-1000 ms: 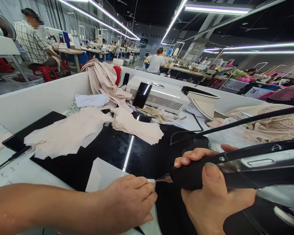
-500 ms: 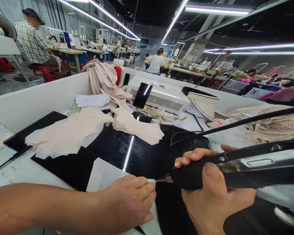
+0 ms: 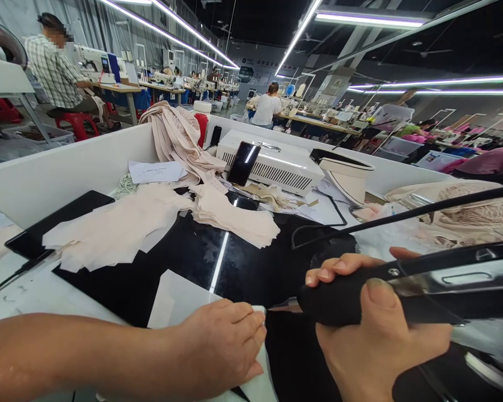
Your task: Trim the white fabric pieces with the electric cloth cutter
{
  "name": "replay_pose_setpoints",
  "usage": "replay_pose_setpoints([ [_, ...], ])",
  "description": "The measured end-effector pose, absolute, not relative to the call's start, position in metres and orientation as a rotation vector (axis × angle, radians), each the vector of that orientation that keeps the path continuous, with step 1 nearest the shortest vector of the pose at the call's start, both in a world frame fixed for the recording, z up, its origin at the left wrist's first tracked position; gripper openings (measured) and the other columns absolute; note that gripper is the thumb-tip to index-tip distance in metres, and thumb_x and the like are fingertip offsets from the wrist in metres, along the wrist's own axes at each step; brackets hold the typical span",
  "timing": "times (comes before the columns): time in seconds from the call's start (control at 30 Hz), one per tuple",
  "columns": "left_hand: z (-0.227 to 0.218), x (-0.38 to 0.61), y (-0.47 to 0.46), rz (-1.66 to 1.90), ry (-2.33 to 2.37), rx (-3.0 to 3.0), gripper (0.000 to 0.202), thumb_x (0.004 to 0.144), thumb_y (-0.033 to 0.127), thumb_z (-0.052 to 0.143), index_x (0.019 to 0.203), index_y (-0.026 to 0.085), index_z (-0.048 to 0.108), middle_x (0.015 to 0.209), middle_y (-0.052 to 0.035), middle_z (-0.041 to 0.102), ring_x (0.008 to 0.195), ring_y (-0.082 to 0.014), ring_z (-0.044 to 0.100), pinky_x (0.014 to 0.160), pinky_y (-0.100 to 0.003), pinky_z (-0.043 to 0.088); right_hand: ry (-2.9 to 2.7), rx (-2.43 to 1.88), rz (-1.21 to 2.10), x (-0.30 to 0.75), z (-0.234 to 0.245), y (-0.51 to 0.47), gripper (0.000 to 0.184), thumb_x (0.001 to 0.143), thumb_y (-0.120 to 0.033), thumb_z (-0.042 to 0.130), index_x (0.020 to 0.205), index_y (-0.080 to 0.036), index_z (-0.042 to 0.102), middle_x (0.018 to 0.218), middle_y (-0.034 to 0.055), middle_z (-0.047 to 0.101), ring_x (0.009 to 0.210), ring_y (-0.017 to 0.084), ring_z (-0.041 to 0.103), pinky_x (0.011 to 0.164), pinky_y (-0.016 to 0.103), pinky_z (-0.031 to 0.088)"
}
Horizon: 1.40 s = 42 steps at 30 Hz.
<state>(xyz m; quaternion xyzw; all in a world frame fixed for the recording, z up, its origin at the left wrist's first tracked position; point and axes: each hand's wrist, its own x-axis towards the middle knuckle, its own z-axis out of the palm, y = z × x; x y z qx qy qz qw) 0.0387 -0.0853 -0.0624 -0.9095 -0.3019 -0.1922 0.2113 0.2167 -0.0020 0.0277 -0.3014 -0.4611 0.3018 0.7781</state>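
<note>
My right hand (image 3: 371, 340) is wrapped round a black hand-held cutting tool (image 3: 402, 287) whose thin metal tip (image 3: 283, 306) points left, just above the black glossy work surface (image 3: 243, 262). My left hand (image 3: 226, 346) rests knuckles-up with fingers curled, pressing down a pale fabric piece (image 3: 174, 298) right beside the tool's tip. A black cord (image 3: 402, 215) runs from the tool up to the right.
Stacks of beige cut fabric pieces (image 3: 117, 229) (image 3: 235, 215) lie behind. A white box unit (image 3: 272, 162) with a phone (image 3: 243, 162) leaning on it, a white bin (image 3: 346, 173), draped beige cloth (image 3: 180, 139) and white side walls ring the table. Other workers sit at distant sewing tables.
My right hand and the tool have drifted slightly right and down. The left hand has stayed on the fabric.
</note>
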Motion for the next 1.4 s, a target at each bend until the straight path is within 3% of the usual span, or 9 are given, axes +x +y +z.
replay_pose_setpoints([
  [0.17,-0.061,0.04,-0.086,-0.6,-0.828,-2.468,0.042,0.138,0.044,0.07,0.137,0.013,0.097,0.14,-0.0099,0.098,0.129,-0.0204,0.087,0.113,-0.029,0.064,-1.019,-0.641,0.668,0.212,0.026,-0.004,0.053,0.08,-0.044,0.114,0.12,-0.032,0.08,0.08,-0.0079,0.075,0.061,0.021,0.069,0.049,0.033,0.063],
  [0.4,-0.062,0.039,-0.087,-0.57,-0.822,-2.506,0.042,0.137,0.045,0.071,0.143,0.011,0.096,0.142,-0.0127,0.097,0.131,-0.0217,0.087,0.115,-0.03,0.063,-1.034,-0.627,0.66,0.211,0.025,-0.004,0.05,0.083,-0.044,0.113,0.12,-0.033,0.081,0.08,-0.0083,0.075,0.061,0.021,0.07,0.049,0.033,0.062],
  [0.67,-0.069,0.04,-0.087,-0.623,-0.852,-2.503,0.044,0.14,0.043,0.064,0.137,0.012,0.095,0.145,-0.012,0.096,0.132,-0.02,0.087,0.104,-0.029,0.067,-1.064,-0.619,0.641,0.209,0.023,-0.006,0.049,0.089,-0.043,0.111,0.122,-0.031,0.079,0.081,-0.0077,0.075,0.06,0.02,0.07,0.051,0.033,0.065],
  [0.97,-0.074,0.035,-0.086,-0.598,-0.864,-2.537,0.044,0.139,0.047,0.069,0.152,0.012,0.091,0.153,-0.012,0.095,0.141,-0.0195,0.086,0.107,-0.028,0.067,-1.06,-0.576,0.64,0.204,0.02,-0.002,0.053,0.088,-0.047,0.115,0.122,-0.028,0.079,0.082,-0.0071,0.077,0.057,0.019,0.069,0.049,0.033,0.065],
  [1.4,-0.072,0.029,-0.084,-0.563,-0.82,-2.526,0.037,0.138,0.037,0.069,0.15,0.009,0.09,0.143,-0.0104,0.097,0.132,-0.0188,0.089,0.112,-0.029,0.069,-1.063,-0.516,0.742,0.195,0.011,-0.008,0.052,0.097,-0.051,0.115,0.131,-0.032,0.081,0.087,-0.0058,0.08,0.064,0.02,0.074,0.054,0.032,0.065],
])
